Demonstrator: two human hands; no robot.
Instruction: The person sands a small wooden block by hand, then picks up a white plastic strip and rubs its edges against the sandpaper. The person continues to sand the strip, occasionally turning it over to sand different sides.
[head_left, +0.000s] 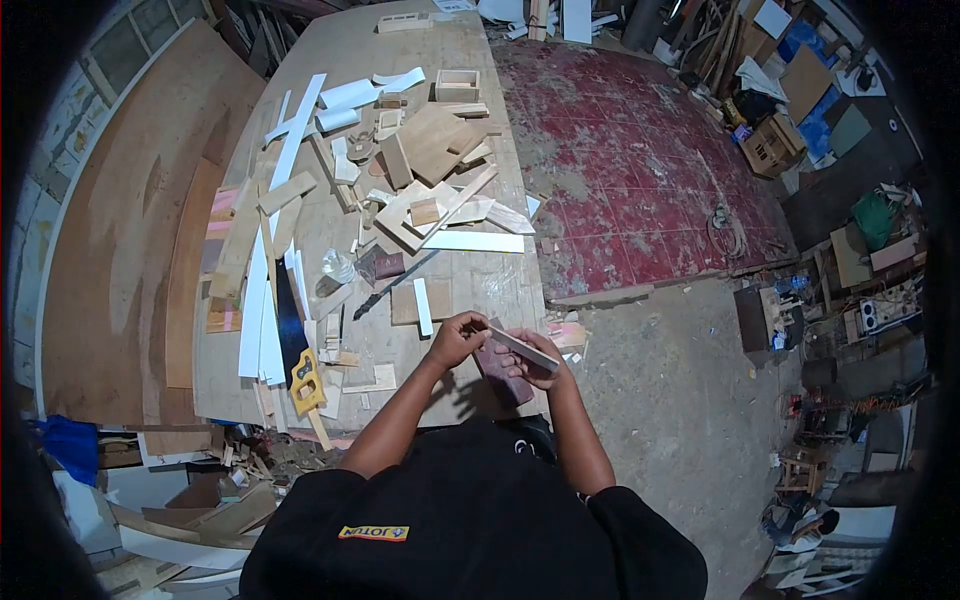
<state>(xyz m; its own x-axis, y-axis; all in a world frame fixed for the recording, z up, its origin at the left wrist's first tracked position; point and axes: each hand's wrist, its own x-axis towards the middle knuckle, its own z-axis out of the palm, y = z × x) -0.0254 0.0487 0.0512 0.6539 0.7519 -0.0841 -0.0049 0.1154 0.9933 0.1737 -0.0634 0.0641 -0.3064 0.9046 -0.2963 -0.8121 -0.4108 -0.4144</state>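
My right hand [541, 371] is closed around a thin, narrow wooden strip [524, 347], which slants down to the right over the near edge of the table. At the strip's upper left end, my left hand [459, 341] has its fingers pinched together. Just below the strip lies a dark reddish-brown piece [507, 385] that looks like sandpaper, partly covered by my right hand. A white strip [423, 307] rests on a flat wooden board [405, 303] beyond my left hand.
On the table's left lies a handsaw with a yellow handle [305, 383], beside long white strips [258, 320]. Wood offcuts and a small open box [458, 85] crowd the far part. A reddish-brown block [389, 265] sits mid-table. Concrete floor [650, 400] borders the right side.
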